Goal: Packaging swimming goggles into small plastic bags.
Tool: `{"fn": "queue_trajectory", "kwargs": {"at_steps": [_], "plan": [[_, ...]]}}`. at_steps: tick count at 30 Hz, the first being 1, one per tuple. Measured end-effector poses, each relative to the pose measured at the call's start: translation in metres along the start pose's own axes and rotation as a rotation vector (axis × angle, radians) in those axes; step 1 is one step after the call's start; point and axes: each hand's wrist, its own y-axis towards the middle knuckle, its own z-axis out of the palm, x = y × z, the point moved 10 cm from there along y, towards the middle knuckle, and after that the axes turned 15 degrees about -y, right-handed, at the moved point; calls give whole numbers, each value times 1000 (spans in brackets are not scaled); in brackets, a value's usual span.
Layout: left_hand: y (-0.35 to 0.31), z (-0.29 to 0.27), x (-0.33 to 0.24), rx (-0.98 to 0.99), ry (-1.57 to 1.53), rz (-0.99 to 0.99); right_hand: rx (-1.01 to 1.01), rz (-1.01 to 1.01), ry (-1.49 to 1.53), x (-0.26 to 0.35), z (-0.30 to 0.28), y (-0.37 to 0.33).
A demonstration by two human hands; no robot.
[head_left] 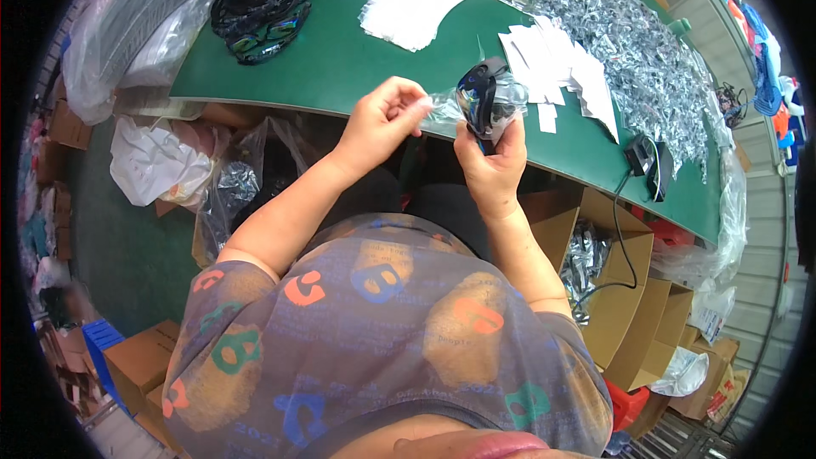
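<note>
Eyewear at green table, cardboard boxes, wall

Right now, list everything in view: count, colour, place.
Green smooth table: one, green, across the top.
Black glasses with shiny lenses: one, black, centre.
Clear thin plastic: count unclear, transparent, by the glasses.
Tangled black eyewear heap: one, black, upper left.
White paper sheets: many, white, table's middle.
Silvery packet heap: one, silver, table's right.
Black corded device: count unclear, black, table's right edge.
Crumpled white plastic: one, white, left.
Brown cardboard boxes: several, brown, lower right.
Blue plastic crate: one, blue, lower left.
Grey printed shirt: one, grey, lower centre.
Left hand: one, bare, pinching plastic, centre.
Right hand: one, bare, gripping glasses, centre.
</note>
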Motion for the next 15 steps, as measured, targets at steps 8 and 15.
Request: {"fn": "queue_trajectory", "kwargs": {"at_steps": [8, 15], "plan": [[9, -20, 10, -182, -255, -109, -21, 52, -35, -23, -2, 9], [29, 26, -89, -39, 809, 582, 228, 21, -313, 9, -9, 5]]}}
